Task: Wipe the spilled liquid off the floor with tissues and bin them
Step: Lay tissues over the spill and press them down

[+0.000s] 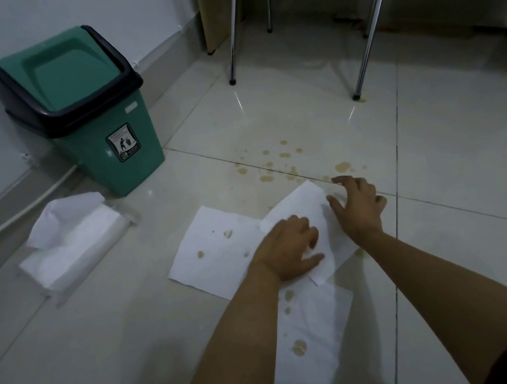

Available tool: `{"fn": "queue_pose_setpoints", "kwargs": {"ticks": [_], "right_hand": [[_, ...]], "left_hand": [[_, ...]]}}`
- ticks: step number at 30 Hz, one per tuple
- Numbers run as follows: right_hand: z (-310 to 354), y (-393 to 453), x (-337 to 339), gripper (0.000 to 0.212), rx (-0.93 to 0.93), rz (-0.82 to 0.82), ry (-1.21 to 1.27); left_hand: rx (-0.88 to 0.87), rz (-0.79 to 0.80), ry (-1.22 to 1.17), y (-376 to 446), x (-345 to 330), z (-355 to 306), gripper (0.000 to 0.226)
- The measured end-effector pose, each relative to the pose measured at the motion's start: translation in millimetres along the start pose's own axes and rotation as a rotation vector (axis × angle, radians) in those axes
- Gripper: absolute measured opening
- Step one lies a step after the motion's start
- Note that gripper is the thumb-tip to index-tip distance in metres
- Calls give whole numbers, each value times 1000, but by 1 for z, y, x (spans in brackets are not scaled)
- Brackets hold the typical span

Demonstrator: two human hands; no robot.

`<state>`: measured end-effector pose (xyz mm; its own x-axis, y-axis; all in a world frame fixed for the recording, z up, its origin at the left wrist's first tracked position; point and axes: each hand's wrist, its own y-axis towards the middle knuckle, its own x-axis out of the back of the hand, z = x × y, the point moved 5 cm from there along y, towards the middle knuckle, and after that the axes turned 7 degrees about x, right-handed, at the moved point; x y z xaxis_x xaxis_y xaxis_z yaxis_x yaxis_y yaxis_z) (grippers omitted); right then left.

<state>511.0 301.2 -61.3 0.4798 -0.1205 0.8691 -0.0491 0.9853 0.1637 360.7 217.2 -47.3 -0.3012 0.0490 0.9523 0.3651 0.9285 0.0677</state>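
Left hand (287, 249) presses flat, fingers spread, on the white paper tissues (217, 246) laid over the pale tiled floor (104, 345). Right hand (359, 205), fingers apparently relaxed, rests at the sheet's edge. Press, then sweep toward the brown spilled droplets (287, 160); the green swing-lid plastic bin (85, 111) stands near.

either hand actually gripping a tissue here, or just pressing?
Nothing gripped. Left hand lies flat on the middle tissue; right hand touches its far right edge with spread fingers.

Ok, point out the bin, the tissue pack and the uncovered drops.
bin (61, 67): head view, on its green swing lid.
tissue pack (79, 247): head view, on its top face.
uncovered drops (342, 166): head view, on the largest drop.
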Motion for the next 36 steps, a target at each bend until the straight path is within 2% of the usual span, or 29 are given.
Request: {"fn": "queue_pose_setpoints", "kwargs": {"ticks": [1,3,11,21,24,31,34,36], "right_hand": [[0,-1,0,34,-3,-7,12],[-1,-3,-1,32,-9,3,26],[-12,-10,10,23,-57,39,55],[-10,-18,27,22,-55,52,82],[-6,-22,29,20,-30,70,87],[-5,-40,19,18,75,249,-126],[-3,-48,21,20,75,187,-224],[5,-52,21,20,108,124,-351]], "left_hand": [[-35,79,28,-2,-10,-5,31],[-31,136,14,-6,-25,-13,32],[114,133,-150,-4,-23,-24,24],[22,-11,-195,-17,-11,-33,18],[59,-14,-218,-23,-20,-38,19],[104,-147,-91,-40,-47,-56,23],[151,-131,-173,-39,-50,-55,27],[217,-136,-334,-38,-45,-52,25]]}}
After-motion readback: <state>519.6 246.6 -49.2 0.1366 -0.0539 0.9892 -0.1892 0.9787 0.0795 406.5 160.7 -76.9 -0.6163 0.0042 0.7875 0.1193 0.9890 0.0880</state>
